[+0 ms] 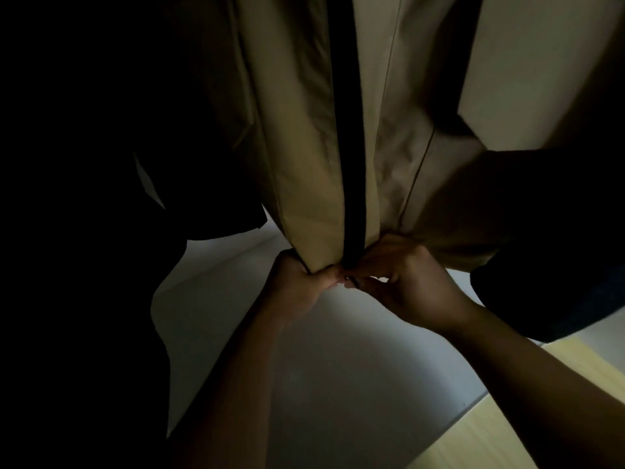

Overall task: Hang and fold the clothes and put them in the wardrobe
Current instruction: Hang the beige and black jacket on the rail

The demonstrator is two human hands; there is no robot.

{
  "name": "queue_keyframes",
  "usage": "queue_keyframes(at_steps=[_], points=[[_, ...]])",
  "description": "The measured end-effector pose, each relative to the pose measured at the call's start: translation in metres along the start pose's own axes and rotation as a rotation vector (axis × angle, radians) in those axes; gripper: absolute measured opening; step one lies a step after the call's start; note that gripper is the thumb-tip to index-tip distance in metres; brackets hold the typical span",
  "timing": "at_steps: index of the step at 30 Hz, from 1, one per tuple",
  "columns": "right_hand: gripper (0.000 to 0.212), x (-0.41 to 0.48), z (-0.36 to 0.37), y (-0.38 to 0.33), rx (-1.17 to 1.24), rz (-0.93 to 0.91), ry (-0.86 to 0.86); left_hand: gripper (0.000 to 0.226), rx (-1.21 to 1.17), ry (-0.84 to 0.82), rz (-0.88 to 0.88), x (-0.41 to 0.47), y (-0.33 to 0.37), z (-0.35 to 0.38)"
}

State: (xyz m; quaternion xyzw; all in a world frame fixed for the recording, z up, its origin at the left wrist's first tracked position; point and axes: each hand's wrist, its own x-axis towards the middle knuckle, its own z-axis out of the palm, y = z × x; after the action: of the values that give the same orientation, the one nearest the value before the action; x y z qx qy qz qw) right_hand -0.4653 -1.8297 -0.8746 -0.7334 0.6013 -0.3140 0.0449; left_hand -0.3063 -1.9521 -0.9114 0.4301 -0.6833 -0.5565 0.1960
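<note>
Dim white wardrobe point(541, 62) all around, with dark clothes point(84, 198) hanging off to the left of the hands and more to the right. Beige jacket point(304, 147) hangs straight above both hands, dark strip point(348, 130) running down its front. Left hand point(297, 286) grips the hem's left corner. Right hand point(409, 286) pinches the hem just right of the strip, and the two hands nearly touch.

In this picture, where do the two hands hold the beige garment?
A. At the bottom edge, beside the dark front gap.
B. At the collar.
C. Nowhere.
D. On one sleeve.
A: the left hand and right hand grip the beige garment at its lower edge, flanking the dark gap.
</note>
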Motion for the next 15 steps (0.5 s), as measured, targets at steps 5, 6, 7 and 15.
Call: queue_keyframes(at_steps=[5, 6, 7, 15], points=[[0.009, 0.005, -0.007, -0.012, -0.282, -0.006, 0.131, 0.052, -0.022, 0.03, 0.097, -0.011, 0.002, -0.001], [0.009, 0.007, -0.007, -0.016, -0.372, -0.014, 0.164, 0.054, -0.027, 0.034, 0.104, -0.012, 0.005, 0.001], [0.009, 0.009, -0.008, -0.021, -0.425, -0.013, 0.209, 0.053, -0.01, 0.042, 0.102, -0.011, 0.009, 0.003], [0.012, 0.023, -0.034, -0.056, -0.55, 0.001, 0.491, 0.023, 0.0, 0.147, -0.094, -0.001, 0.006, 0.001]])
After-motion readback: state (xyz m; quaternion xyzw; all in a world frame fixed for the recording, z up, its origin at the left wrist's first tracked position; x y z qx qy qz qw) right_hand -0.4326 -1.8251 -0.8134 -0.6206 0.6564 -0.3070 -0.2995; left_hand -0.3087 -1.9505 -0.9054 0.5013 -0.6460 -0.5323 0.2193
